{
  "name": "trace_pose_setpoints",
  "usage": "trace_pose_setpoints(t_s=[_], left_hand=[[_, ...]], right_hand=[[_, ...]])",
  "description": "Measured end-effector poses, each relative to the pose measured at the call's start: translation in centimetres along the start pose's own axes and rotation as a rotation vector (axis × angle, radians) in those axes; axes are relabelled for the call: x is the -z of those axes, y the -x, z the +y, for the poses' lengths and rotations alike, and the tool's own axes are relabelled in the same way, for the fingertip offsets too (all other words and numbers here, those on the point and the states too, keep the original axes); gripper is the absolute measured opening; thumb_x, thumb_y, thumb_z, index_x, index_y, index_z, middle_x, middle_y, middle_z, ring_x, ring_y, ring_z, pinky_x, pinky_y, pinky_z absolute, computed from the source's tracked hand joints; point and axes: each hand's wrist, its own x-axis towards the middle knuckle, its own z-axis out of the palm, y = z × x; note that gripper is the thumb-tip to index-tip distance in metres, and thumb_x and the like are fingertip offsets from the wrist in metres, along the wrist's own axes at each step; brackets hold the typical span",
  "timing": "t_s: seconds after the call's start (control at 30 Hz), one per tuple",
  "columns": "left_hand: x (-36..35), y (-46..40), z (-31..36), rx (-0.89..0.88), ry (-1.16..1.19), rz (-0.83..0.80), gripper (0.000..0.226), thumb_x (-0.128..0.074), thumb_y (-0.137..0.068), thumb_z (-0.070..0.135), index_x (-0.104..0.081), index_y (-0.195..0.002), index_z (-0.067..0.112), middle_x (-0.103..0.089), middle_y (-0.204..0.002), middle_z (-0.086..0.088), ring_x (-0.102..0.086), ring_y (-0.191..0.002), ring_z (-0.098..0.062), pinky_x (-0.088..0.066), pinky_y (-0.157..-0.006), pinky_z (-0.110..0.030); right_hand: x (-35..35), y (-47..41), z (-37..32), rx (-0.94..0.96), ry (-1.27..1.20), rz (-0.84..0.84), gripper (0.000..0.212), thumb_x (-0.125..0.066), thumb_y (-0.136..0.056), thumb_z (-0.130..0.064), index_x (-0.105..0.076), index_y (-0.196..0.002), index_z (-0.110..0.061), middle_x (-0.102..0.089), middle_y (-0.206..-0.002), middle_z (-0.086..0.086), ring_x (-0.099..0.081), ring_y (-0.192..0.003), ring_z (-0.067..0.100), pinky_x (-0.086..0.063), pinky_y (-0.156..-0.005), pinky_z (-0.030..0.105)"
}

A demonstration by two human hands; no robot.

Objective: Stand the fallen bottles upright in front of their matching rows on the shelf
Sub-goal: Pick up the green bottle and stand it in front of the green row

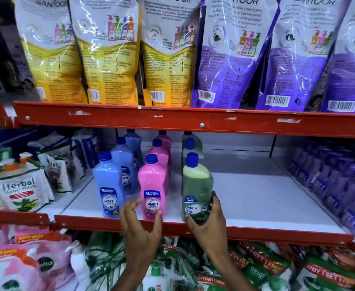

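Observation:
Three rows of blue-capped bottles stand on the white middle shelf (256,198). A blue bottle (107,181) heads the left row, a pink bottle (152,181) the middle row, a green bottle (196,183) the right row. All three front bottles are upright near the shelf's red front edge. My right hand (210,225) is wrapped around the lower part of the green bottle. My left hand (142,225) hovers in front of the pink bottle's base, fingers spread, thumb and fingertips beside the label, holding nothing.
Herbal hand wash pouches (19,192) crowd the shelf's left side. Purple pouches (340,185) line the right. Yellow and purple Santoor refill bags (113,49) hang over the red shelf beam (193,120) above. Packed pouches (256,267) fill the shelf below.

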Motion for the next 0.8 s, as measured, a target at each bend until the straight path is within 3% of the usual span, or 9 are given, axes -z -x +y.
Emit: trace_pose_setpoints(t_s=[0.1,0.17,0.23,0.33,0.5,0.6,0.7,0.77,0.8], left_hand=[[-0.2,-1.6,-0.8,0.164,-0.073,-0.175,0.095,-0.087,-0.069,0.039,-0.031,-0.143,0.017,-0.044,-0.143,-0.013,-0.051,-0.128,-0.026,-0.043,-0.101,-0.033],[-0.6,-2.2,-1.3,0.171,-0.095,-0.243,0.103,-0.087,-0.064,0.05,-0.032,-0.143,0.015,-0.052,-0.14,-0.012,-0.059,-0.123,-0.027,-0.051,-0.098,-0.033],[-1.1,-2.7,-1.6,0.175,-0.129,-0.256,0.101,-0.087,-0.059,0.057,-0.039,-0.137,0.015,-0.062,-0.128,-0.01,-0.066,-0.111,-0.026,-0.059,-0.09,-0.038],[-1.7,-3.0,-2.1,0.164,-0.155,-0.239,0.088,-0.089,-0.056,0.053,-0.05,-0.126,0.015,-0.07,-0.11,-0.008,-0.07,-0.094,-0.025,-0.055,-0.077,-0.03],[-1.8,-3.2,-2.5,0.132,-0.119,-0.231,0.087,-0.089,-0.056,0.05,-0.052,-0.127,0.015,-0.071,-0.108,-0.005,-0.059,-0.082,-0.009,-0.049,-0.072,-0.021],[-1.7,-3.2,-2.3,0.116,-0.084,-0.244,0.09,-0.09,-0.059,0.047,-0.05,-0.132,0.015,-0.07,-0.115,-0.006,-0.061,-0.089,-0.009,-0.051,-0.076,-0.02],[-0.9,-2.8,-2.5,0.106,-0.037,-0.276,0.099,-0.088,-0.061,0.052,-0.045,-0.142,0.013,-0.064,-0.133,-0.01,-0.064,-0.113,-0.019,-0.057,-0.095,-0.033],[0.5,-2.2,-3.1,0.142,-0.001,-0.248,0.102,-0.082,-0.061,0.063,-0.042,-0.145,0.021,-0.055,-0.143,-0.005,-0.058,-0.126,-0.019,-0.054,-0.104,-0.04],[1.4,-1.8,-3.5,0.133,0.033,-0.197,0.094,-0.079,-0.062,0.066,-0.045,-0.141,0.026,-0.055,-0.14,0.002,-0.057,-0.124,-0.015,-0.053,-0.105,-0.035]], right_hand=[[-1.8,0.2,-1.4,-0.052,0.081,0.134,0.114,-0.085,-0.06,-0.049,-0.02,-0.149,-0.017,-0.054,-0.139,0.007,-0.059,-0.121,0.023,-0.057,-0.093,0.042],[-2.5,0.2,-2.1,-0.095,0.12,0.19,0.114,-0.086,-0.058,-0.052,-0.025,-0.146,-0.013,-0.058,-0.133,0.008,-0.062,-0.115,0.026,-0.059,-0.088,0.043],[-2.8,0.1,-2.2,-0.103,0.153,0.225,0.109,-0.086,-0.057,-0.052,-0.03,-0.142,-0.013,-0.062,-0.127,0.008,-0.065,-0.109,0.026,-0.059,-0.083,0.042],[-3.1,0.1,-2.0,-0.101,0.163,0.268,0.102,-0.085,-0.057,-0.051,-0.035,-0.138,-0.015,-0.066,-0.119,0.006,-0.068,-0.101,0.025,-0.06,-0.077,0.04],[-3.4,0.0,-1.8,-0.097,0.185,0.301,0.096,-0.084,-0.057,-0.05,-0.037,-0.134,-0.017,-0.067,-0.113,0.005,-0.068,-0.094,0.025,-0.059,-0.074,0.035],[-3.4,-0.1,-1.7,-0.084,0.172,0.284,0.097,-0.084,-0.057,-0.048,-0.036,-0.135,-0.016,-0.067,-0.115,0.007,-0.067,-0.095,0.024,-0.058,-0.075,0.033],[-3.4,0.4,-1.8,-0.117,0.127,0.299,0.113,-0.086,-0.06,-0.047,-0.022,-0.147,-0.016,-0.048,-0.143,0.015,-0.052,-0.126,0.028,-0.052,-0.098,0.04],[-3.7,1.6,-1.9,-0.103,0.039,0.408,0.114,-0.085,-0.062,-0.047,-0.017,-0.151,-0.023,-0.033,-0.151,0.007,-0.038,-0.135,0.025,-0.048,-0.101,0.044],[-4.0,2.4,-2.1,-0.041,-0.017,0.461,0.105,-0.083,-0.065,-0.047,-0.022,-0.148,-0.029,-0.034,-0.146,0.0,-0.041,-0.129,0.02,-0.051,-0.095,0.041]])
